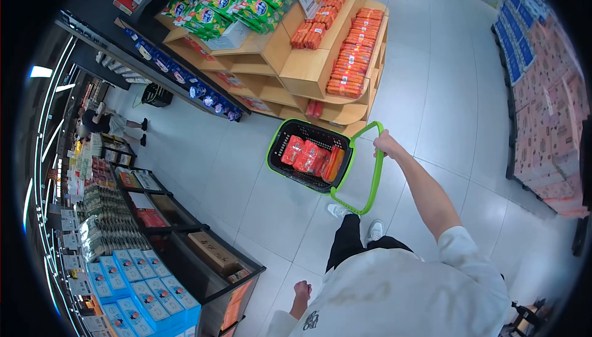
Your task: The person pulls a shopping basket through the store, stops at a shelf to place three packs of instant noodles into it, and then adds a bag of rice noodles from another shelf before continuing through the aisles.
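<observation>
My right hand (pixel 386 144) is closed around the bright green handle (pixel 375 180) of a black shopping basket (pixel 288 173). The basket has a green rim and perforated sides, and it is in front of my feet. Inside it lie several red packets (pixel 308 157), along with orange-red packs (pixel 333 164) against the side nearer the handle. My left hand (pixel 302 290) hangs low beside my body, its fingers curled in and nothing visible in them.
Ahead, a wooden display shelf (pixel 302 65) holds orange-red packs and green bags (pixel 246 4). Pink cartons (pixel 549 109) are stacked along the right. Blue boxes (pixel 148 287) top a dark shelf on the left. Farther left is a person (pixel 111 122) near another basket (pixel 157 95).
</observation>
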Demonstrator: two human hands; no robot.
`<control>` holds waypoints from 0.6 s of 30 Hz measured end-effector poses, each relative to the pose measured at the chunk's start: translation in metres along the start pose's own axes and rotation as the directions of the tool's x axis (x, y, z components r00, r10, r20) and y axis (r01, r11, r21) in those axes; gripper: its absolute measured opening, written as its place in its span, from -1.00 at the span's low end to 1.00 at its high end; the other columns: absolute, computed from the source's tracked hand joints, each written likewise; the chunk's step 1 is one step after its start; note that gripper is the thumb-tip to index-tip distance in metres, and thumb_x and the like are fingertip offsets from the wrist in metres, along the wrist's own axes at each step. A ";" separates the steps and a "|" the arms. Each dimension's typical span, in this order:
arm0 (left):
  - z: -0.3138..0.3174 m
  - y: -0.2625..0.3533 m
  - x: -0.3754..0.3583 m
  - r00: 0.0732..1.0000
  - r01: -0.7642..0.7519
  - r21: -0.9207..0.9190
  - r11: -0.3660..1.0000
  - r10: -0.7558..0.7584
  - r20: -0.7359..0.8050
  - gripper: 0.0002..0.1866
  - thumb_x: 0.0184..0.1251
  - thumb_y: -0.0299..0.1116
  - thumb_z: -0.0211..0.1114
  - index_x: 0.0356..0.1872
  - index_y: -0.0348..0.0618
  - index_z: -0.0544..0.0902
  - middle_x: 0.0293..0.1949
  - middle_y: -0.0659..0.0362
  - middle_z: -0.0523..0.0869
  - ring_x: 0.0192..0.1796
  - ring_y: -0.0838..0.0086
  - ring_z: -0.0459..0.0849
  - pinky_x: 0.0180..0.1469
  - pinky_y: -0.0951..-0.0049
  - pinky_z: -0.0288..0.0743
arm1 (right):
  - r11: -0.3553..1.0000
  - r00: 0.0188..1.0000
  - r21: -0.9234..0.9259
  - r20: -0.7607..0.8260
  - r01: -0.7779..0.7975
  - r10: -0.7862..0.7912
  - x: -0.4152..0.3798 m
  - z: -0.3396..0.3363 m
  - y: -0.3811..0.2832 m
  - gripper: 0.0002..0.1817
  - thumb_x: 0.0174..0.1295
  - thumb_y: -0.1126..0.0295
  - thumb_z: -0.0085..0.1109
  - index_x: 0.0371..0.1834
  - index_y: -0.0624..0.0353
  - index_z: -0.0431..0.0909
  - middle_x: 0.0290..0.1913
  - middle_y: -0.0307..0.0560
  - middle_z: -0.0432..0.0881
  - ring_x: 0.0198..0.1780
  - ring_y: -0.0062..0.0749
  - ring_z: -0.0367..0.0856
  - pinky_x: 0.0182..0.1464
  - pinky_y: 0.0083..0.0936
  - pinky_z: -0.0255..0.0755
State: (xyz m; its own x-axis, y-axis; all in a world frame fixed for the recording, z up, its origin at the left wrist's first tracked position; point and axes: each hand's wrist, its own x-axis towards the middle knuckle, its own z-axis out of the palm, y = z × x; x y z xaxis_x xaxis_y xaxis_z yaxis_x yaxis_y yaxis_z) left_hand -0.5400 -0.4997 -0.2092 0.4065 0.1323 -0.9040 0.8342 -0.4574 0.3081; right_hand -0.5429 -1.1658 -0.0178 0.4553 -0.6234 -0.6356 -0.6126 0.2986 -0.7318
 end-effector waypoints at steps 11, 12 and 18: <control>0.040 0.127 0.077 0.974 -0.127 -0.277 0.952 0.067 -0.214 -0.78 0.25 -0.52 -0.08 -0.08 -0.13 0.36 -0.42 0.02 0.54 -0.61 0.46 0.41 -0.62 0.48 0.28 | 0.994 0.994 0.101 0.103 0.036 -0.046 0.064 0.099 -0.082 -0.53 0.21 0.43 0.02 0.06 0.41 0.04 -0.30 0.07 0.45 -0.45 -0.19 0.63 -0.45 -0.28 0.61; 0.037 0.137 0.083 0.970 -0.154 -0.266 0.952 0.096 -0.222 -0.79 0.27 -0.51 -0.07 -0.09 -0.14 0.37 -0.42 0.03 0.54 -0.62 0.46 0.39 -0.61 0.48 0.30 | 0.994 0.995 0.103 0.092 0.038 -0.048 0.068 0.107 -0.088 -0.53 0.22 0.43 0.02 0.06 0.40 0.04 -0.30 0.07 0.45 -0.45 -0.19 0.63 -0.44 -0.29 0.61; 0.004 0.159 0.100 0.921 -0.207 -0.405 0.891 0.038 -0.389 -0.78 0.26 -0.33 0.11 -0.14 -0.15 0.37 -0.48 0.14 0.45 -0.61 0.49 0.39 -0.63 0.43 0.34 | 0.997 0.996 0.083 0.088 -0.008 0.001 0.089 0.154 -0.126 -0.59 0.25 0.40 0.03 0.04 0.31 0.10 -0.27 0.06 0.46 -0.39 -0.20 0.63 -0.37 -0.27 0.62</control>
State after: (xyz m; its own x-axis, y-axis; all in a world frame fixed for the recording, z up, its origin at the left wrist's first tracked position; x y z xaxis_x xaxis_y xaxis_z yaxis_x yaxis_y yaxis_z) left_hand -0.3685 -0.5629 -0.2515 0.5506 0.4462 -0.7055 0.8095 -0.0789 0.5819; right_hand -0.3253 -1.1478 -0.0202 0.5100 -0.5570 -0.6555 -0.5607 0.3626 -0.7444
